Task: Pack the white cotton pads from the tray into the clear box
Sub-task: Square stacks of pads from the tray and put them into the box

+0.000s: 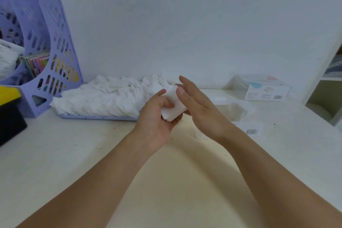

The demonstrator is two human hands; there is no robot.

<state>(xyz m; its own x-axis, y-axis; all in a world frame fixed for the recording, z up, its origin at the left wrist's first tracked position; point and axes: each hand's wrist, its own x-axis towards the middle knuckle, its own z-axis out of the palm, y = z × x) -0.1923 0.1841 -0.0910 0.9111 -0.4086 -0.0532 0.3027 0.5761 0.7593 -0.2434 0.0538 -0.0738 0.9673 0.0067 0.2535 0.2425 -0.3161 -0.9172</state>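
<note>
At the centre of the frame, the left hand (157,114) curls its fingers and thumb round a small stack of white square cotton pads (173,106), holding it above the pale tabletop (92,153). The right hand (199,105) lies flat against the stack's right side with straight fingers, pressing rather than gripping, as if squaring the edges.

Behind the hands, left of centre, the shallow lilac plastic tray (100,117) carries a large loose heap of white cotton pads (103,96), so most of the work appears to remain. To the right of the hands sits the clear plastic box (238,109), low and hard to read; something white shows faintly inside, but how full it is I cannot tell.

Further right, near the wall, a second clear box (262,88) bears a white label with a barcode; its print is too small to read. Another barcode sticker (252,131) lies at the near box's front edge, likewise illegible. A lilac perforated file holder (53,46) stands at upper left.
</note>
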